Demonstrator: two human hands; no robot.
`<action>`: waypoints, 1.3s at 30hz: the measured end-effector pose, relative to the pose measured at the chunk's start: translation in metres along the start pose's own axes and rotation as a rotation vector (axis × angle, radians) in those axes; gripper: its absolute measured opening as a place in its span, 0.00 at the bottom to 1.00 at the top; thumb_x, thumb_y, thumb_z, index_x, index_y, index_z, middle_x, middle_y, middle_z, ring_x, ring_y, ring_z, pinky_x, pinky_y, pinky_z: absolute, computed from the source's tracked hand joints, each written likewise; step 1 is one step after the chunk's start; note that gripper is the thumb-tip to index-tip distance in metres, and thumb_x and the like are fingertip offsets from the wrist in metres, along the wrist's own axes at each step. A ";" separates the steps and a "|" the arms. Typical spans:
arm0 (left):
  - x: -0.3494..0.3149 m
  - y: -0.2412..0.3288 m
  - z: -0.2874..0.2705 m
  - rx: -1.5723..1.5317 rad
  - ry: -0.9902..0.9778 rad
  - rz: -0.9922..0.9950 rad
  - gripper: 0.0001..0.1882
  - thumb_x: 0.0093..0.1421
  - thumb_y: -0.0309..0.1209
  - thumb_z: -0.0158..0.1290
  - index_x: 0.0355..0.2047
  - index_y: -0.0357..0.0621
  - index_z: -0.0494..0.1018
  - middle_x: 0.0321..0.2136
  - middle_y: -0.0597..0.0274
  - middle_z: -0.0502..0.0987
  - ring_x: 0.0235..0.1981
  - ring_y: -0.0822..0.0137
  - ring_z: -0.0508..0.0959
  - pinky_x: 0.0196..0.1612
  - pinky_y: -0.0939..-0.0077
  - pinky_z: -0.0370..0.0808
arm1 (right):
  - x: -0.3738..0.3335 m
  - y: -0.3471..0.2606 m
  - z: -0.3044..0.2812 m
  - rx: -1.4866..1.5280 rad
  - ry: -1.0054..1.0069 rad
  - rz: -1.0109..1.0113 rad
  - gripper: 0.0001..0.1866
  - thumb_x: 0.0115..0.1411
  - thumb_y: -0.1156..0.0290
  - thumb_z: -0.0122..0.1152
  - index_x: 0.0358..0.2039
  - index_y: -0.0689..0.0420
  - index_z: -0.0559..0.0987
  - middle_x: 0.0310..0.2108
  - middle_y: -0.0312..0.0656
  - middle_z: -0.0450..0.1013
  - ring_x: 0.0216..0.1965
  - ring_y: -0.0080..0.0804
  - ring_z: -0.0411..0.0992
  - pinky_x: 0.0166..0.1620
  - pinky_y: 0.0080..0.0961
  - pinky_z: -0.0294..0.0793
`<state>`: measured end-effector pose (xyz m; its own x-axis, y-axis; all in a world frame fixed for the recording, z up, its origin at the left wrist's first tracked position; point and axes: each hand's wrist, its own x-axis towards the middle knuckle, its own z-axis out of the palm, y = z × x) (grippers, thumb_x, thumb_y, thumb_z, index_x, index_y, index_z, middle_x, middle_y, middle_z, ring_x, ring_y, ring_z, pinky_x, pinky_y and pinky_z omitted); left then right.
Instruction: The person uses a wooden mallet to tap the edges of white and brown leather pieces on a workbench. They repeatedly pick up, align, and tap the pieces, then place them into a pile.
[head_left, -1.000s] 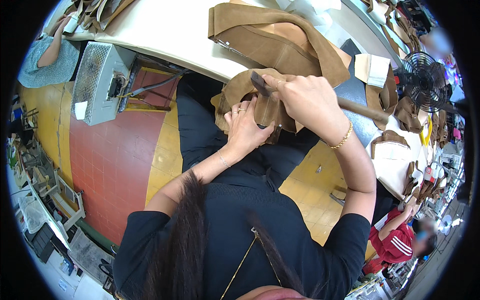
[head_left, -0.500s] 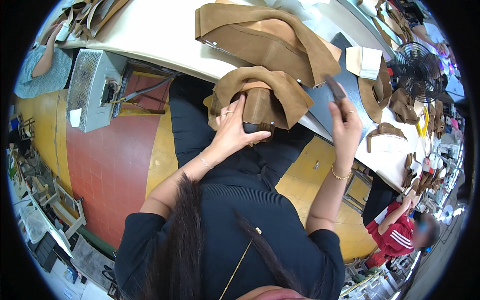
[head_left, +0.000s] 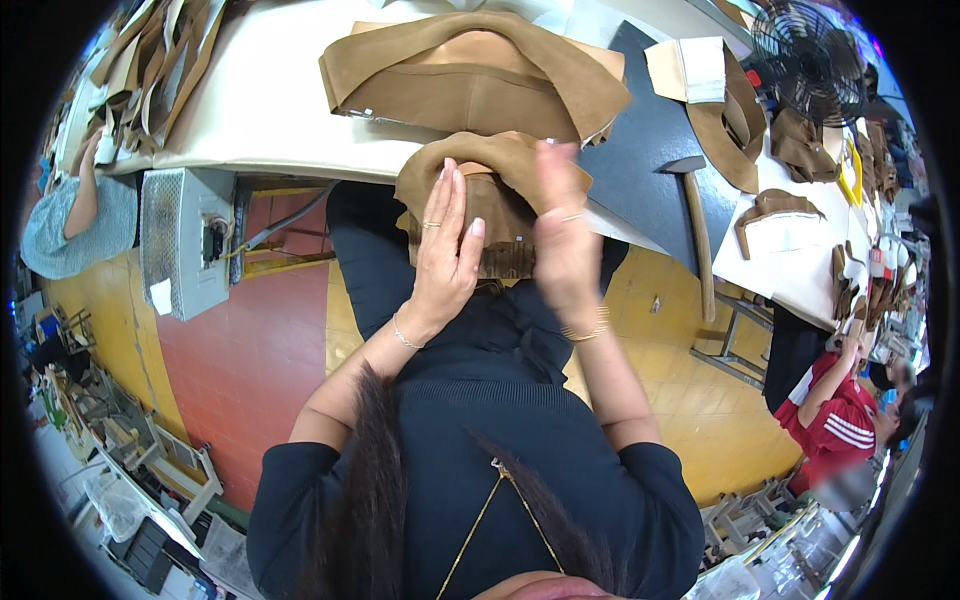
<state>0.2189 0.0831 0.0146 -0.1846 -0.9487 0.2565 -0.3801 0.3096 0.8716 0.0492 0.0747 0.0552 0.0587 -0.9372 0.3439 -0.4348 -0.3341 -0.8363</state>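
Observation:
On my lap, against the table edge, rests a curved brown suede leather piece (head_left: 500,215), which looks like part of a boot upper. My left hand (head_left: 445,265) lies on its left part, fingers straight out and thumb apart. Over its right part is my right hand (head_left: 566,250), smeared by motion, so its fingers do not show clearly. A larger brown suede piece (head_left: 450,95) of like shape lies on the table just beyond. To the right, a hammer (head_left: 697,230) with a wooden handle rests on a dark slab (head_left: 640,170), its handle reaching past the edge.
More brown leather pieces (head_left: 735,140) lie on the white table (head_left: 250,90) at right. A black fan (head_left: 808,60) stands at far right. Left of my legs is a grey metal box (head_left: 185,240). Co-workers in a teal top (head_left: 80,225) and a red shirt (head_left: 835,405) are at either side.
My right hand has let go of the hammer, now on the slab, and has come left to the leather piece. The left hand has flattened out on it.

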 end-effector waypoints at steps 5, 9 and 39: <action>-0.017 -0.048 0.015 -0.231 -0.070 0.124 0.38 0.68 0.41 0.35 0.72 0.35 0.40 0.74 0.45 0.37 0.75 0.49 0.37 0.73 0.58 0.35 | -0.027 0.015 0.083 0.276 -0.022 0.041 0.40 0.72 0.42 0.28 0.70 0.63 0.55 0.73 0.52 0.47 0.75 0.54 0.38 0.73 0.44 0.36; -0.019 -0.038 0.011 -0.298 -0.078 0.093 0.41 0.68 0.46 0.35 0.72 0.34 0.35 0.74 0.43 0.34 0.75 0.49 0.36 0.73 0.57 0.35 | -0.046 0.020 0.087 0.304 -0.027 0.083 0.42 0.72 0.41 0.27 0.73 0.61 0.44 0.75 0.55 0.35 0.75 0.54 0.34 0.73 0.45 0.36; 0.000 -0.071 -0.149 -0.921 0.214 -0.590 0.19 0.62 0.24 0.59 0.52 0.40 0.71 0.48 0.60 0.79 0.48 0.68 0.80 0.50 0.72 0.79 | -0.034 0.024 -0.073 0.530 0.157 0.542 0.13 0.68 0.66 0.60 0.45 0.62 0.80 0.38 0.36 0.79 0.34 0.18 0.75 0.35 0.19 0.76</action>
<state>0.3810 0.0516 0.0154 -0.0034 -0.9505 -0.3106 0.4776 -0.2744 0.8346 -0.0285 0.1054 0.0544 -0.1846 -0.9715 -0.1488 0.1240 0.1271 -0.9841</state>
